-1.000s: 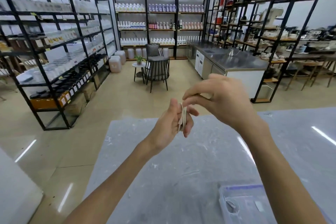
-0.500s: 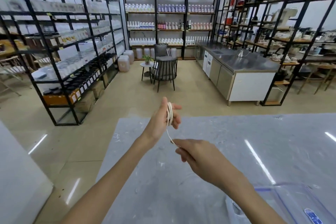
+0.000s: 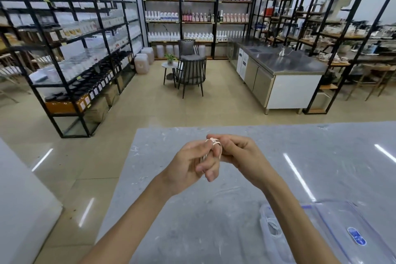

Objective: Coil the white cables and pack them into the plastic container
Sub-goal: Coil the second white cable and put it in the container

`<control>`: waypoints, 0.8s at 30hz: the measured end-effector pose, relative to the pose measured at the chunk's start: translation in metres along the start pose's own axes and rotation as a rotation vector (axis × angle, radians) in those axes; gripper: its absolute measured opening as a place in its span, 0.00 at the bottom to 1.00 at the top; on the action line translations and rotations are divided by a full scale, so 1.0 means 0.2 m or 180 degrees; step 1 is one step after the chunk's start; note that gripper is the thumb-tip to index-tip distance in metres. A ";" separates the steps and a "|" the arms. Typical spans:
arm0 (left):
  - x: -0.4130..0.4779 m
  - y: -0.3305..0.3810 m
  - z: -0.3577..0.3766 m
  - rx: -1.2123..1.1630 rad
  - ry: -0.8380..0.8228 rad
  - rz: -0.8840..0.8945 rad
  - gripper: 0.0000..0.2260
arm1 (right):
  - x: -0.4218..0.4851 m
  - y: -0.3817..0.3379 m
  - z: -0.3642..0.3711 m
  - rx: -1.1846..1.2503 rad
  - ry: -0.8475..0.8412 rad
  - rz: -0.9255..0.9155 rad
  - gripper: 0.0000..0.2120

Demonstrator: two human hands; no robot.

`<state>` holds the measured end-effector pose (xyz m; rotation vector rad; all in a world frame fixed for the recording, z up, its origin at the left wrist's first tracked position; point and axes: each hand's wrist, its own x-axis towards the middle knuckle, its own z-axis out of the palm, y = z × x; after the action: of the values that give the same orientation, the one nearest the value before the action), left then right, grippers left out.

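A thin white cable (image 3: 215, 143) is wound into a small coil and held above the grey marble table (image 3: 214, 216). My left hand (image 3: 190, 167) grips the coil between thumb and fingers. My right hand (image 3: 240, 155) pinches the coil's top from the right, its fingers touching the left hand's. Most of the coil is hidden between the two hands. The clear plastic container (image 3: 334, 233) with a blue-edged lid lies at the lower right, partly behind my right forearm. Another coiled white cable (image 3: 273, 226) shows inside it.
The table's far edge (image 3: 257, 125) runs just beyond my hands, with tiled floor past it. Black shelving racks (image 3: 70, 49) line the left, back and right. A dark chair (image 3: 191, 70) and a steel counter (image 3: 285, 64) stand across the floor.
My right hand rose from below the left hand, where it held the cable's loose end, back up to the coil. Both hands have come lower in the view, and the loose strand no longer hangs.
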<state>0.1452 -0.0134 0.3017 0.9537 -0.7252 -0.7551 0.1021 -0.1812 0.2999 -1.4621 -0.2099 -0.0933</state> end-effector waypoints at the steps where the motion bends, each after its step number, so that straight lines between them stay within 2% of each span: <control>1: -0.01 -0.01 -0.02 -0.0066 0.0034 -0.0035 0.14 | -0.01 0.02 0.01 0.0060 -0.0034 0.0020 0.15; 6: -0.02 -0.04 -0.07 -0.0039 0.0202 -0.0112 0.14 | -0.04 0.07 0.03 0.0052 -0.0015 0.0118 0.14; 10: -0.01 -0.08 -0.09 0.0617 0.0480 -0.0096 0.14 | -0.05 0.08 0.06 -0.0418 0.0457 -0.0092 0.12; 15: 0.01 -0.10 -0.11 0.1575 0.1257 0.0113 0.12 | -0.05 0.08 0.06 -0.1304 0.0867 -0.0309 0.12; 17: 0.00 -0.08 -0.13 0.1263 0.1165 -0.0008 0.14 | -0.05 0.08 0.05 -0.1306 0.0983 -0.0359 0.12; 19: -0.02 -0.05 -0.16 0.0776 0.0961 -0.0200 0.14 | -0.05 0.08 0.04 -0.0942 0.1106 -0.0313 0.13; 24: -0.06 -0.01 -0.18 0.0738 0.1222 -0.0439 0.11 | -0.04 0.07 0.03 -0.0580 0.1036 -0.0171 0.14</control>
<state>0.1684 0.0115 0.2839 1.3265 -0.4174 -0.5898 0.0958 -0.1747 0.2845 -1.5984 0.0260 -0.3996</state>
